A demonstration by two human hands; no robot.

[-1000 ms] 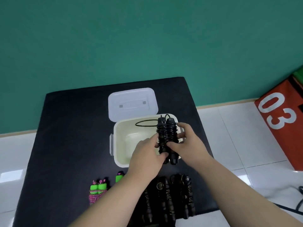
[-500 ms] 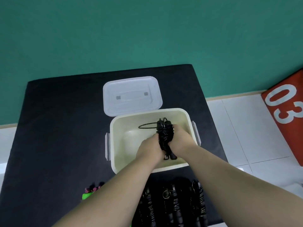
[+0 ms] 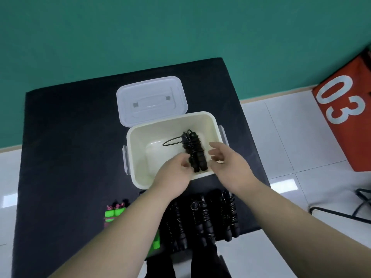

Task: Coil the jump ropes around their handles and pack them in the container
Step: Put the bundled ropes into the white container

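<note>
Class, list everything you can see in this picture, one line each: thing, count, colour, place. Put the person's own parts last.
mat: one, black, on the white floor by the green wall.
container: one, cream, open, middle of the mat.
lid: one, white, flat on the mat behind the container.
coiled rope: one, black, inside the container, a loop sticking out to its left.
black ropes: at least three bundles, coiled, near edge of the mat.
green ropes: at least one bundle, green handles with pink rope, near left of the mat, partly hidden by an arm.
box: one, orange, marked 03, on the floor at right.
left hand: open, over the container's near edge.
right hand: open, beside the coiled rope.
</note>
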